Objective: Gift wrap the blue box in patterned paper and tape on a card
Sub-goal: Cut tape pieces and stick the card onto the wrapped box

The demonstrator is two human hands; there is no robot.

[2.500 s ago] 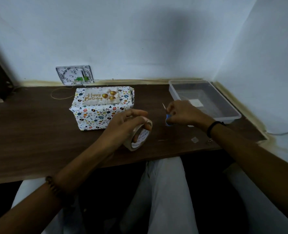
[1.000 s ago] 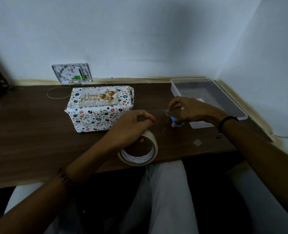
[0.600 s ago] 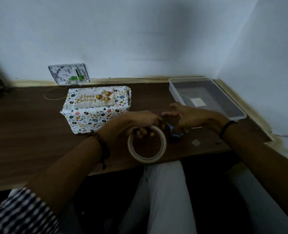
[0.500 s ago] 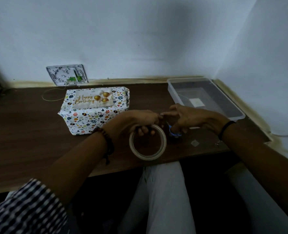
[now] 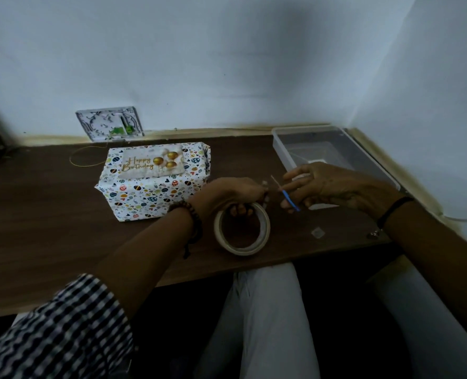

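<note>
Wrapped box sits on the table, both hands busy with tape and scissors just in front of it.

The box in white patterned gift paper lies on the dark brown wooden table, gold-lettered birthday card flat on top. Just to its right, the left hand curls its fingers through the beige ring-shaped tape roll, gripping the upper rim. The right hand pinches small blue-handled scissors, tip aimed at the left hand. Behind it sits a clear plastic tray.
</note>
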